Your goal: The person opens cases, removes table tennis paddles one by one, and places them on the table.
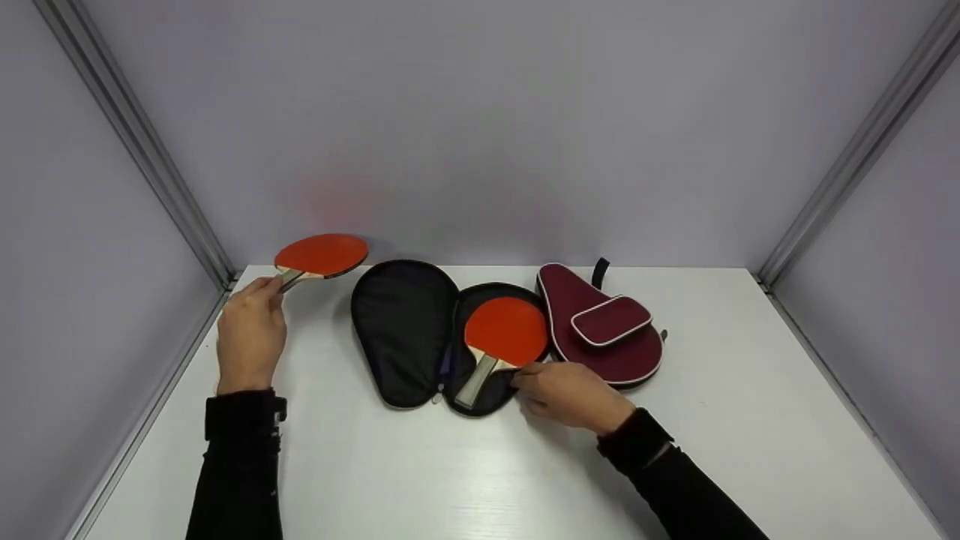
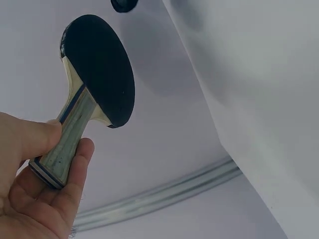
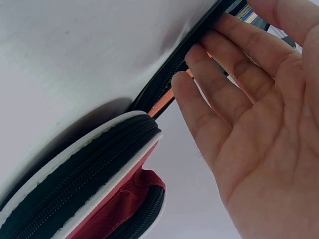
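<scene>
My left hand [image 1: 251,330] grips a table tennis paddle [image 1: 324,255] by its handle and holds it above the table's back left, red face up. The left wrist view shows the paddle's black underside [image 2: 99,69] and the thumb and fingers around the handle [image 2: 70,134]. An unzipped black paddle case [image 1: 405,330] lies spread in the middle. In its right half rests a second red paddle [image 1: 508,330], handle toward me. My right hand [image 1: 574,394] is at that half's right edge; in the right wrist view its fingers [image 3: 214,94] are nearly straight at the zipper edge [image 3: 174,69].
A maroon paddle case [image 1: 559,300] with white piping and a small pocket [image 1: 611,321] lies right beside the black case. The white table [image 1: 465,480] is enclosed by pale panels at the back [image 1: 480,135] and both sides.
</scene>
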{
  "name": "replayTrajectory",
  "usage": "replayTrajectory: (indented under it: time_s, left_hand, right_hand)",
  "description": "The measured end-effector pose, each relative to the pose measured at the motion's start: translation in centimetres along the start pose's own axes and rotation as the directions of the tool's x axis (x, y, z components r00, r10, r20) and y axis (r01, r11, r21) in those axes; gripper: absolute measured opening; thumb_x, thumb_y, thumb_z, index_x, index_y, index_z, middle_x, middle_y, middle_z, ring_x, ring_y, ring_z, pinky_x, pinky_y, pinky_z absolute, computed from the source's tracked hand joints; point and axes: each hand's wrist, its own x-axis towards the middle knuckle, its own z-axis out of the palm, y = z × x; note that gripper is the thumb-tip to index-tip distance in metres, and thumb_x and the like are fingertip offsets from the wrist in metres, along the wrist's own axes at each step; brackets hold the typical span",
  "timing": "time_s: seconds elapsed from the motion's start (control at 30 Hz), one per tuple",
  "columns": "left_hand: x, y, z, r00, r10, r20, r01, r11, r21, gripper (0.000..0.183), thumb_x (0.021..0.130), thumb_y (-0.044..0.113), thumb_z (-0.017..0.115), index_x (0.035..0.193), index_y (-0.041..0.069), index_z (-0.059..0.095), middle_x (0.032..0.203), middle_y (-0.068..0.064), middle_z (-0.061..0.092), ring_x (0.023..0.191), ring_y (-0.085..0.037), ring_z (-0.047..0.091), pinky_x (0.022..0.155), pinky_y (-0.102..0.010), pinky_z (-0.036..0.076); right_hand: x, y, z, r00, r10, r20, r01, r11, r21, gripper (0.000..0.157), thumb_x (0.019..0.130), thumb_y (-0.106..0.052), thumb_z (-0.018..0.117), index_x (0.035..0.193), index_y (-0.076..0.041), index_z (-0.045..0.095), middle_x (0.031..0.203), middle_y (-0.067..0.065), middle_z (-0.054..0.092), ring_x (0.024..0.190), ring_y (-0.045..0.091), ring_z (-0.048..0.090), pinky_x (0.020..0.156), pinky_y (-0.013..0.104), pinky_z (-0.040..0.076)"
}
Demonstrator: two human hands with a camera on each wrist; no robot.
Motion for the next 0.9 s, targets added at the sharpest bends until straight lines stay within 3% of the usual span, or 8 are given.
replayTrajectory:
  time_s: [0.27,0.57,0.9]
  left_hand:
    - [-0.2,-2.0,-0.6,0.996,-0.088,0.009,0.088,0.996,0.034,0.032,0.114,-0.007,0.064,0.143,-0.008,0.078,0.143,-0.034,0.078,0.131,-0.063,0.075,0.105,-0.077,0.063]
    - [-0.6,-4.4,-1.1,0.986,-0.166,0.004,0.166,0.984,0.063,0.031,0.112,-0.011,0.063,0.14,-0.015,0.076,0.143,-0.041,0.074,0.132,-0.068,0.072,0.108,-0.079,0.06]
    - [-0.8,-5.6,-1.1,0.967,-0.255,-0.022,0.256,0.964,0.077,0.032,0.112,-0.01,0.063,0.14,-0.014,0.076,0.14,-0.045,0.073,0.131,-0.071,0.07,0.107,-0.08,0.06]
  right_hand:
    - [0.1,0.0,0.1,0.999,0.014,0.029,-0.014,1.0,-0.012,0.026,0.104,-0.012,0.083,0.129,-0.008,0.089,0.127,0.006,0.089,0.113,0.021,0.087,0.089,0.038,0.074]
    - [0.0,0.1,0.2,0.998,0.029,0.048,-0.029,1.0,-0.003,0.027,0.105,-0.014,0.082,0.131,-0.009,0.089,0.131,0.006,0.089,0.115,0.021,0.087,0.091,0.039,0.074]
    - [-0.1,0.1,0.0,0.999,0.021,0.047,-0.021,1.0,0.004,0.027,0.104,-0.011,0.082,0.13,-0.009,0.089,0.128,0.006,0.089,0.112,0.021,0.087,0.09,0.038,0.074]
